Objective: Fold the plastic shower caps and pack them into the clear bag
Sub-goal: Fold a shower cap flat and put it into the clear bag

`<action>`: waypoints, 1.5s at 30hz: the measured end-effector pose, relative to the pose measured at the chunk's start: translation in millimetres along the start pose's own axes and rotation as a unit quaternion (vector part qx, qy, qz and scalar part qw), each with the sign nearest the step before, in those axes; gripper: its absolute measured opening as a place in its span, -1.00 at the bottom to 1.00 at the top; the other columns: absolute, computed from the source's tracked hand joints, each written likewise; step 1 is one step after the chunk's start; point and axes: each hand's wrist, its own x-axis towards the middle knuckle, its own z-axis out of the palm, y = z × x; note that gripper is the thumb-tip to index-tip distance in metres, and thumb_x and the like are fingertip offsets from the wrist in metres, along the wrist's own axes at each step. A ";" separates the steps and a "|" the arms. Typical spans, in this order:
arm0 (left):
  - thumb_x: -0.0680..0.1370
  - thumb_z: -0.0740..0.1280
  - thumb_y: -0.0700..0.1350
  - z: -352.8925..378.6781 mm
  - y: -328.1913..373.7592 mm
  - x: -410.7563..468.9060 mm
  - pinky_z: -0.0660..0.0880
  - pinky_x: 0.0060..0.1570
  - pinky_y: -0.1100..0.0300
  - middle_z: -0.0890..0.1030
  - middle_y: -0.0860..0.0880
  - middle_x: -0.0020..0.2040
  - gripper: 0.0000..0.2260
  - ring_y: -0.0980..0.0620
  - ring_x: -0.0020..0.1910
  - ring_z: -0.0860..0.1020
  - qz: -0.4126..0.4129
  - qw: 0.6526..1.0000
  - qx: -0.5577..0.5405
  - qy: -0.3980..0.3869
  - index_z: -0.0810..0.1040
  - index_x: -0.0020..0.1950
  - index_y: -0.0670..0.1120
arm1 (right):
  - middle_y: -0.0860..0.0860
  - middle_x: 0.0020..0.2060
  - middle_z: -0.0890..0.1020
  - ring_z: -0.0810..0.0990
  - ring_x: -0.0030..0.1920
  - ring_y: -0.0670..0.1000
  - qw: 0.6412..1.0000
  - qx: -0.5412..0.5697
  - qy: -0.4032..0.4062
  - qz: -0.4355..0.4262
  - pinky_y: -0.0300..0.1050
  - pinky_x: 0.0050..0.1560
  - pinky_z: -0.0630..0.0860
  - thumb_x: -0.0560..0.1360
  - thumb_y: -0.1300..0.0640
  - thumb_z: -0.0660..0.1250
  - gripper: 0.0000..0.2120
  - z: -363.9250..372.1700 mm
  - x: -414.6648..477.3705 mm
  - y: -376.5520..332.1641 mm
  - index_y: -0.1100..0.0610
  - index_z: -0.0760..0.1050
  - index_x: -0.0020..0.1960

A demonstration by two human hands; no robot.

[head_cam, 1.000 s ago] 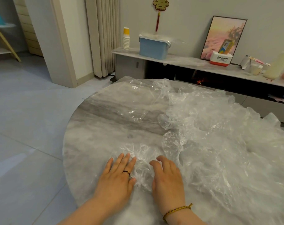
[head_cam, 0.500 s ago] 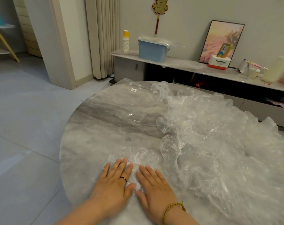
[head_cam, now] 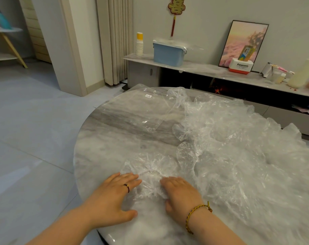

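Near edge of the worktop point(head_cam: 104, 138): left hand point(head_cam: 113, 197), ring point(head_cam: 126, 187) on it, lies flat with fingers straight, pressing the left side of one crumpled shower cap point(head_cam: 150, 170). Right hand point(head_cam: 182, 193), bracelet point(head_cam: 197, 213) at the wrist, is also flat and pressing the cap's right side. Neither hand grips. The cap looks flattened but not yet folded. Just right, a big loose pile of caps point(head_cam: 247, 156) touches it. Farther back the clear bag point(head_cam: 146, 110) lies flat, well apart from the hands. Risks: thin film skids on smooth stone, trapped air springs a fold open, and neighbouring caps could get dragged along.
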 end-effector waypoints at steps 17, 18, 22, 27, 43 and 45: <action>0.49 0.26 -0.12 -6.6 3.4 -4.8 0.43 0.00 0.40 0.62 0.28 -0.17 -0.79 0.29 -0.08 0.55 -0.123 0.962 -0.224 0.092 0.54 -0.16 0.22 | -0.08 0.33 0.36 0.35 0.33 -0.02 0.967 0.238 -0.037 0.079 -0.23 0.36 0.20 0.48 -0.05 0.31 -0.21 -10.0 -26.3 -3.7 -0.05 -0.15 0.50; 0.51 0.31 -0.16 -6.8 1.9 -6.0 0.42 -0.01 0.44 0.61 0.30 -0.16 -0.77 0.30 -0.06 0.54 -0.137 0.949 -0.274 0.077 0.52 -0.18 0.21 | -0.08 0.35 0.32 0.30 0.36 -0.02 0.973 0.211 -0.062 0.073 -0.19 0.40 0.13 0.45 -0.06 0.34 -0.13 -11.8 -28.7 -6.6 -0.07 -0.22 0.49; 0.49 0.36 -0.25 -18.2 -0.8 -5.6 0.39 -0.24 0.51 0.63 0.17 -0.36 -0.82 0.33 -0.29 0.55 -0.178 0.899 -0.397 0.054 0.57 -0.25 0.01 | -0.02 0.30 0.40 0.39 0.28 0.02 0.980 0.171 -0.057 0.088 -0.26 0.28 0.27 0.52 0.08 0.25 -0.38 -16.9 -29.2 -9.6 -0.02 0.02 0.48; 0.52 0.31 -0.28 -25.8 5.8 -5.3 0.47 -0.40 0.40 0.57 0.04 -0.52 -0.85 0.17 -0.53 0.53 -0.263 0.826 -0.485 0.113 0.57 -0.24 -0.15 | -0.08 -0.15 0.43 0.51 -0.46 -0.17 0.900 0.392 0.034 0.189 -0.41 -0.28 0.48 0.54 0.21 0.20 -0.83 -18.7 -19.9 -11.1 0.01 0.35 0.09; 0.44 0.17 -0.16 0.9 35.5 23.4 -0.09 0.46 -0.02 -0.05 -0.02 0.54 -0.29 0.03 0.52 -0.06 0.021 0.898 0.149 0.413 -0.09 0.54 -0.05 | 0.08 0.04 0.50 0.55 -0.12 0.06 0.911 0.326 0.055 0.247 -0.16 -0.03 0.48 0.57 0.13 0.19 -0.64 -8.1 5.4 -19.7 0.04 0.25 0.34; 0.47 0.13 -0.22 2.0 41.6 23.7 -0.07 0.47 0.00 0.04 -0.03 0.53 -0.38 0.03 0.51 -0.03 0.063 0.897 0.138 0.416 0.04 0.52 -0.05 | 0.01 -0.11 0.46 0.53 -0.15 0.03 0.908 0.333 0.061 0.246 -0.16 -0.04 0.49 0.57 0.13 0.19 -0.64 -6.9 6.7 -19.4 0.06 0.25 0.34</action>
